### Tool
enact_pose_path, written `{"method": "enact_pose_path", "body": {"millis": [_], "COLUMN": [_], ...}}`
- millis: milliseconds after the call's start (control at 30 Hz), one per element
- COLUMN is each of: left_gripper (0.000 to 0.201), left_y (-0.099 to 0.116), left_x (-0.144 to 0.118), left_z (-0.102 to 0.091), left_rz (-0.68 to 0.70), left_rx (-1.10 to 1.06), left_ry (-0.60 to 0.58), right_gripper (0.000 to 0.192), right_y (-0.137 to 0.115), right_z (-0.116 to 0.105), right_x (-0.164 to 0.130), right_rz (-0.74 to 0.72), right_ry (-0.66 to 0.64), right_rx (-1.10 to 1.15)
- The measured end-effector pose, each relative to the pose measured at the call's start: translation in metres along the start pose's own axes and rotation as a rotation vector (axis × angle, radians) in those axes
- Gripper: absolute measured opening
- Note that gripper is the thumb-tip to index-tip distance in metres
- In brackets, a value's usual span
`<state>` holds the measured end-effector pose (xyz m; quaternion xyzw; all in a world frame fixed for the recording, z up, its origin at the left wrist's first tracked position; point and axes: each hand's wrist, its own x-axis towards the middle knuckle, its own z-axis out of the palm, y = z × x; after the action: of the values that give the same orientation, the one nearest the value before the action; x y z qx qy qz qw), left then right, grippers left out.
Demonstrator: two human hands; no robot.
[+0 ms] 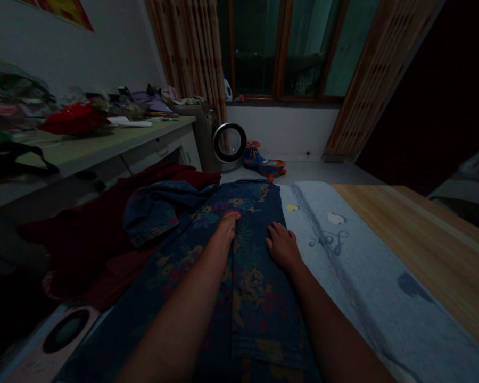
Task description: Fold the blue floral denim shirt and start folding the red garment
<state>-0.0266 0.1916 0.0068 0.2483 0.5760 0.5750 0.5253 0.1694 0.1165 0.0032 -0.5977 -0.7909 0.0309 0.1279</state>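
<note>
A dark blue garment [207,250] with a floral print lies spread out in front of me. A long panel of it, seemingly a sleeve [259,287], is folded lengthwise along its right side. My left hand [229,222] rests on the cloth at the inner edge of this panel, its fingers partly hidden from this angle but seeming flat. On the panel's outer edge lies my right hand [282,244], palm down with fingers apart. Another sleeve [155,210] stretches left over dark red cloth [91,213].
Beneath the garment is a light blue blanket [323,239], beside a bare wooden surface [423,223] on the right. A cluttered desk [104,143] stands left. Beyond are a washing machine with its round door [230,143] ajar and a blue-orange ride-on toy [263,162] on the floor.
</note>
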Motion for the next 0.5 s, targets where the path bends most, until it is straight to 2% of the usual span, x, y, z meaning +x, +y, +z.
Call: {"method": "enact_pose_path", "body": {"millis": [233, 400, 500], "left_gripper": [0.026, 0.023, 0.035], "left_y": [-0.003, 0.002, 0.008], "left_x": [-0.005, -0.008, -0.008], "left_z": [-0.003, -0.002, 0.007], "left_rz": [0.154, 0.262, 0.315], "left_rx": [0.328, 0.687, 0.887], "left_ry": [0.093, 0.079, 0.061], "right_gripper": [0.050, 0.050, 0.049], "right_y": [0.001, 0.001, 0.001], "right_z": [0.000, 0.001, 0.001], "right_x": [0.000, 0.000, 0.000], "right_rz": [0.007, 0.004, 0.006], "right_ry": [-0.014, -0.003, 0.004], "right_rx": [0.013, 0.010, 0.008]}}
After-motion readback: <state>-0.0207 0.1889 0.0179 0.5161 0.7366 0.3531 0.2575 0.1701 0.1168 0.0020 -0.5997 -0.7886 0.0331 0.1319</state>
